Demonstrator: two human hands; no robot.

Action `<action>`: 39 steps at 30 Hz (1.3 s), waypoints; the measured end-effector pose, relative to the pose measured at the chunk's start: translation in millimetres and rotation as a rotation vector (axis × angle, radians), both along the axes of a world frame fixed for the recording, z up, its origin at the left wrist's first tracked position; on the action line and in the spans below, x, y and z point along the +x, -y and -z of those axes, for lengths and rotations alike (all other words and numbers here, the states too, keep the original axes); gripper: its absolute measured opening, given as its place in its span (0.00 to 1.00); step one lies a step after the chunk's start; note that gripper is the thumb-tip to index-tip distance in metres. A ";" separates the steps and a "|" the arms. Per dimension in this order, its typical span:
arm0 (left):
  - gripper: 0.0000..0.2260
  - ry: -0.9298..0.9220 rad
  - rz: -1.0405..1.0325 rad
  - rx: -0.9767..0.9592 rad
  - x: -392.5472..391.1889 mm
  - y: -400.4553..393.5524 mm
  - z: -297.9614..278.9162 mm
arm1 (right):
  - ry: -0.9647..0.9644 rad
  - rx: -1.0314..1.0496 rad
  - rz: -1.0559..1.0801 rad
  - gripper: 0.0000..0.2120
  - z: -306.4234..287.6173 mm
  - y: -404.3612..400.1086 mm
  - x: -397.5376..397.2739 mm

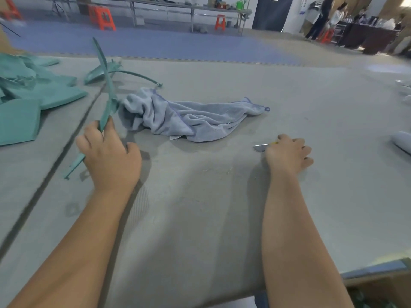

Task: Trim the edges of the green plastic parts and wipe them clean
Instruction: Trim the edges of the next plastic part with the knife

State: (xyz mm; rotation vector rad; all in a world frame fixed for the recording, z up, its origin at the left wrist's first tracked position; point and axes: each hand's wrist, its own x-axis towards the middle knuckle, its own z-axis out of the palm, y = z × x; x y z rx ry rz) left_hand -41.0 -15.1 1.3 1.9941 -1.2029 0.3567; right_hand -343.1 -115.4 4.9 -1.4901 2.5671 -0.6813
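My left hand (110, 156) grips a thin green plastic part (106, 85) seen edge-on; it stands up from the table and tilts away to the far left. My right hand (289, 154) lies on the table with its fingers curled round a small knife, whose metal blade (260, 146) sticks out to the left. A crumpled light blue cloth (182, 118) lies between the hands, a little farther back. Another green part (104, 73) with a long curved strip lies behind the held one.
A pile of green plastic parts (24, 94) covers the table's left side. The grey table (211, 207) has a dark seam running diagonally at the left. White bundles (402, 138) lie at the right edge. Orange stools, benches and people stand far behind.
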 end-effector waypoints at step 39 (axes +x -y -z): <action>0.15 0.255 -0.070 -0.098 -1.2 -5.4 -13.4 | 1.113 -0.170 -0.600 0.13 3.7 -21.6 152.7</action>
